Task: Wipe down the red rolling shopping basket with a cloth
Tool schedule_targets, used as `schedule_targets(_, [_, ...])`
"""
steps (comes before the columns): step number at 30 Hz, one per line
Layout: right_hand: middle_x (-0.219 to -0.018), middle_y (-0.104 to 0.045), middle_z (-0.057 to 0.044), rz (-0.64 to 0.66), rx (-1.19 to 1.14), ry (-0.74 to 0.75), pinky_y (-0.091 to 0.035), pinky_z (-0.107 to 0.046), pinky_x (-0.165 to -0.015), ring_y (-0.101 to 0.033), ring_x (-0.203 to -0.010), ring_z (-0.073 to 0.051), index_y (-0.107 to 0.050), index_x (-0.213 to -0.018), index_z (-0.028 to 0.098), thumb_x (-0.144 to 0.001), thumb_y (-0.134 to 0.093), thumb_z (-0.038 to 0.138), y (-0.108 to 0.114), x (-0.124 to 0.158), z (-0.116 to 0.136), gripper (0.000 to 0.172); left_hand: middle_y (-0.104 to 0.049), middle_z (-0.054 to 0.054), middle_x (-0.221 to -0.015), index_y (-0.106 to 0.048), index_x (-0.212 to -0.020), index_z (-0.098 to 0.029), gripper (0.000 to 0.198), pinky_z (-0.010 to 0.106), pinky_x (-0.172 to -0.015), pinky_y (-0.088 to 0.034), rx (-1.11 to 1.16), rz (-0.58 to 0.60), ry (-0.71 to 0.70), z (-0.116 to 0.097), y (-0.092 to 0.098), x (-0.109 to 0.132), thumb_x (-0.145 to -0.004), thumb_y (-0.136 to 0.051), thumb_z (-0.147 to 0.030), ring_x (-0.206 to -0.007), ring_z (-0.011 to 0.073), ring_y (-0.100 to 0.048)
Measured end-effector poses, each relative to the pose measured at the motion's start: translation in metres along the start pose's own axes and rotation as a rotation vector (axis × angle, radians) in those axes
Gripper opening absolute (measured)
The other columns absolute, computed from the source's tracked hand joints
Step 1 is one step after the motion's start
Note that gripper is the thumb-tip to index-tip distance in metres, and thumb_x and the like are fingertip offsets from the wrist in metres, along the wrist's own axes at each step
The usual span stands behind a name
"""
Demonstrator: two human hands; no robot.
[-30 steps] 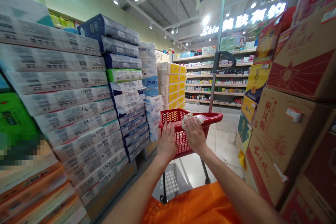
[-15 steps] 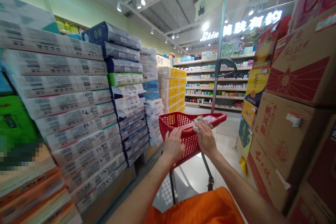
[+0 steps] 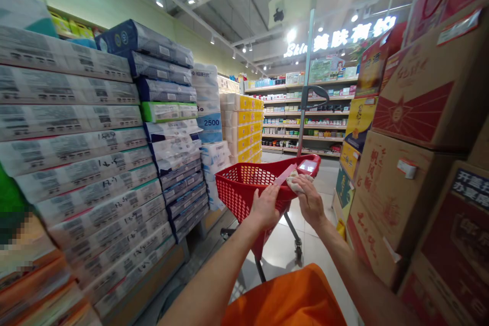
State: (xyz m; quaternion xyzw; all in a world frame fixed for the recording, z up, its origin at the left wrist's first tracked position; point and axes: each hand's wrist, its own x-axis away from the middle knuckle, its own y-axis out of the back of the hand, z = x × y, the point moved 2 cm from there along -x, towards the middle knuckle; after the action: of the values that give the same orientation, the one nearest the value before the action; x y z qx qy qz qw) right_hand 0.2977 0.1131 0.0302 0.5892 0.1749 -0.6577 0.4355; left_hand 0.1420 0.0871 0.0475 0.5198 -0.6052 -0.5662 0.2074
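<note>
The red cart (image 3: 234,201) stood at frame centre. Right of centre, the right hand (image 3: 310,202) grasped a pale cloth (image 3: 295,182) against its handle (image 3: 286,192); the left hand (image 3: 265,207) touched the handle, grip undeterminable.

Cloth (image 3: 292,182) partly hidden under right hand (image 3: 310,200); orange packs (image 3: 40,285) cut off at left

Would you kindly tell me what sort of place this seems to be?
Most likely a supermarket: a red shopping cart stands between stacked wrapped packs and cartons, with shelves of small goods beyond.
</note>
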Motion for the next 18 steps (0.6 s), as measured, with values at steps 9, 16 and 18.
schedule_targets(9, [-0.101,-0.062,-0.008,0.023,0.065,0.019,-0.039,-0.045,-0.095,-0.053,-0.102,-0.021,-0.062,-0.098,0.018,-0.083,-0.036,0.022,0.023,-0.001,0.010,0.030,-0.034,0.007,-0.139,-0.025,-0.134,-0.016,0.069,0.044,-0.107,-0.017,-0.016,0.087,0.014,-0.011,0.000,-0.020,-0.066,-0.042,-0.016,-0.127,0.0195,-0.030])
schedule_targets(16, [-0.103,-0.061,-0.009,-0.009,0.159,0.053,-0.038,-0.044,-0.096,-0.052,-0.104,-0.021,-0.060,-0.099,0.017,-0.085,-0.036,0.022,0.036,0.001,-0.004,0.028,-0.031,0.009,-0.141,-0.027,-0.133,-0.017,0.074,0.055,-0.104,-0.018,-0.019,0.167,0.126,0.018,-0.014,-0.029,-0.061,-0.043,-0.012,-0.129,0.0225,-0.028])
schedule_targets(18, [-0.103,-0.061,-0.009,-0.039,0.223,0.058,-0.036,-0.045,-0.097,-0.052,-0.103,-0.021,-0.060,-0.099,0.018,-0.085,-0.036,0.022,0.036,0.002,-0.012,0.028,-0.032,0.007,-0.141,-0.028,-0.132,-0.020,0.072,0.053,-0.105,-0.017,-0.027,0.153,0.105,0.014,-0.017,-0.030,-0.062,-0.043,-0.012,-0.129,0.0213,-0.028])
